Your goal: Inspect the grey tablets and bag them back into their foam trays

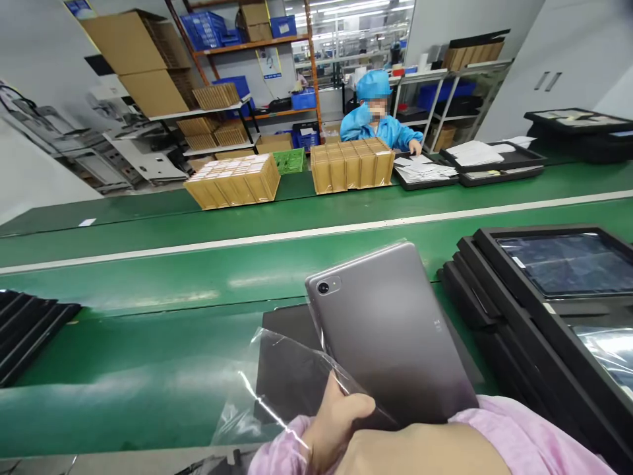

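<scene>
A grey tablet is tilted in front of me, its back and single camera facing up. Clear plastic film spreads out from its left edge. My left hand is closed on the film beside the tablet's lower left part, thumb pointing right. Across the tablet's lower end lies the back of my right hand; its fingers are hidden from view. Under the tablet, a flat black sheet or pad rests on the green work surface.
Stacked black trays with film-covered tablets stand close on my right. More black trays sit at far left. Beyond the white line are divided cardboard boxes, paper-filled trays and a person in blue.
</scene>
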Demonstrator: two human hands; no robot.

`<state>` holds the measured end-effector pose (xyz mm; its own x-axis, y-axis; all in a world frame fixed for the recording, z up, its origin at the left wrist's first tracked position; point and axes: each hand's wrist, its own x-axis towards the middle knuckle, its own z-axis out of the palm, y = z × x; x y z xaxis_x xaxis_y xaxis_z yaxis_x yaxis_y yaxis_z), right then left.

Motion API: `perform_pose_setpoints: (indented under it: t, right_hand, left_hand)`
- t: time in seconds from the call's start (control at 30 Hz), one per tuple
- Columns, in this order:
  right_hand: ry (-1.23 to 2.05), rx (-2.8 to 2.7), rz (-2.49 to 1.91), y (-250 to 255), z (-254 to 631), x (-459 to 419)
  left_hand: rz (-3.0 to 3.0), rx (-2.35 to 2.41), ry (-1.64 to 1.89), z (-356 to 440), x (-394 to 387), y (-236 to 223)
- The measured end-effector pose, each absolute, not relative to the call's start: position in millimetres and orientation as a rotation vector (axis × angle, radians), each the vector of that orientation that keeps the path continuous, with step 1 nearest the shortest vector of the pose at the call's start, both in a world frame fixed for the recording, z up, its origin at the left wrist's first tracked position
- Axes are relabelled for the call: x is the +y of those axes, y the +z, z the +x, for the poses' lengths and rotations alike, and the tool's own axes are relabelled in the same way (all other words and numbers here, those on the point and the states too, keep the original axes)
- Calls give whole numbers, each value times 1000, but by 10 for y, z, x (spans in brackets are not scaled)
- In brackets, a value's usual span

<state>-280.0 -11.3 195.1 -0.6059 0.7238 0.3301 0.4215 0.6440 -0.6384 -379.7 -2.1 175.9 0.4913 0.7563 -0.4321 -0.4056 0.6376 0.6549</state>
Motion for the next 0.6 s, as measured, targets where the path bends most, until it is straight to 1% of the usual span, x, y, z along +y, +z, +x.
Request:
perform_pose_setpoints:
  t: [0.13,0.23,0.43,0.6]
  right_hand:
    - [859,-2271,-737,1831,-2910,-111]
    - [980,-2250,-653,1760,-2975,-160]
    - [1040,-2277,-573,1716,-3010,-77]
    - [1090,-2276,-484,1847,-2937,-145]
  left_hand:
    - [532,748,689,-3804,-31,1765]
    - [501,758,714,-3789,-18,1819]
    - [441,811,739,-3774,-19,1943]
    - [429,908,783,-3739,12,1979]
